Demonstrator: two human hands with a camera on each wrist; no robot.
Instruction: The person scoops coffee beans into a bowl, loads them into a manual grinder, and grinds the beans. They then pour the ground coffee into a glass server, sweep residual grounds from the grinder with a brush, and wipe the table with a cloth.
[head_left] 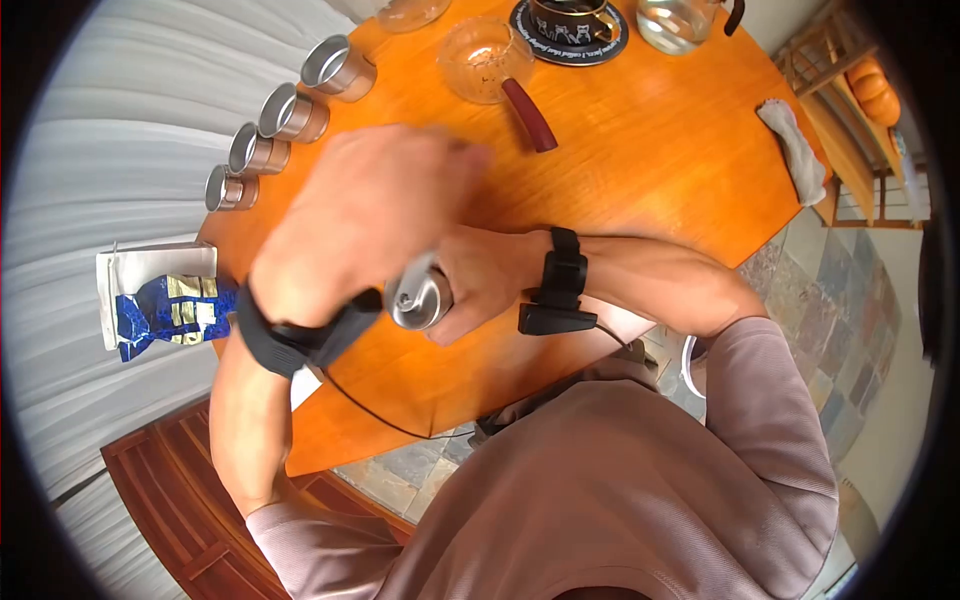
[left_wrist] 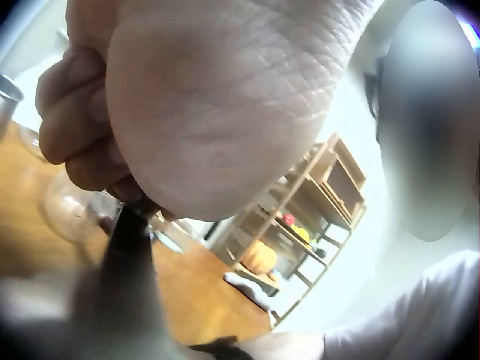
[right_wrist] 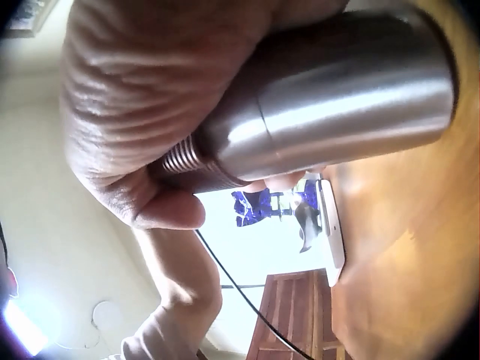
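Note:
A steel cylinder with a crank handle on top, like a hand grinder (head_left: 418, 300), is gripped by my right hand (head_left: 480, 275). In the right wrist view, the thumb and palm of my right hand (right_wrist: 157, 105) wrap the ribbed end of the steel cylinder (right_wrist: 345, 97), which lies across the view. My left hand (head_left: 365, 205), blurred, is over the grinder's crank. The left wrist view has my left hand (left_wrist: 210, 105) with fingers curled round the end of the dark crank handle (left_wrist: 129, 262); the knob is hidden in the hand.
Several steel cups (head_left: 340, 70) line the table's left edge, above a blue bag (head_left: 175, 312). Farther back are a glass pot (head_left: 485, 65) with a red handle, a black cup (head_left: 572, 22) on a saucer and a glass jug (head_left: 675, 22). A grey cloth (head_left: 793, 150) lies at right.

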